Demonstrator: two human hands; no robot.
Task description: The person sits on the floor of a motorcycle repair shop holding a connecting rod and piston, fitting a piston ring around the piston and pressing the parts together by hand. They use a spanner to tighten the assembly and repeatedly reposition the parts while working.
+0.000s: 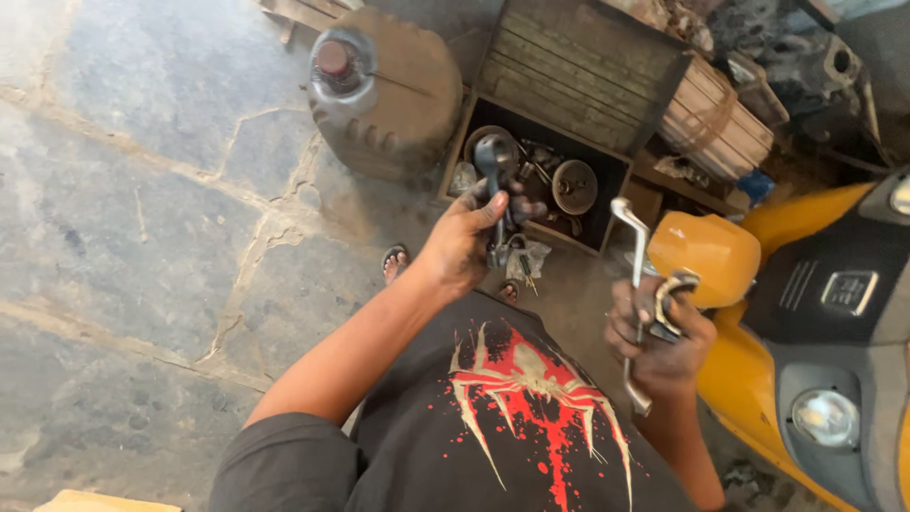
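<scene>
My left hand [462, 242] is raised over the floor, shut on a dark metal lever-shaped part [494, 180] with a round head at its top. My right hand [661, 337] is shut on a long silver wrench-like tool [632, 303] together with a small curved metal bracket [669, 294]. This hand is close beside the yellow scooter [749, 379], just below its yellow mirror housing [706, 251]. I wear a black shirt with a red and cream spider print [531, 398].
An open wooden toolbox [569, 114] with several metal parts stands ahead on the stone floor [142, 190]. Left of it lies a dirty brown plastic jerrycan [398, 95]. My sandalled feet [395, 261] show below. Clutter is piled at the top right.
</scene>
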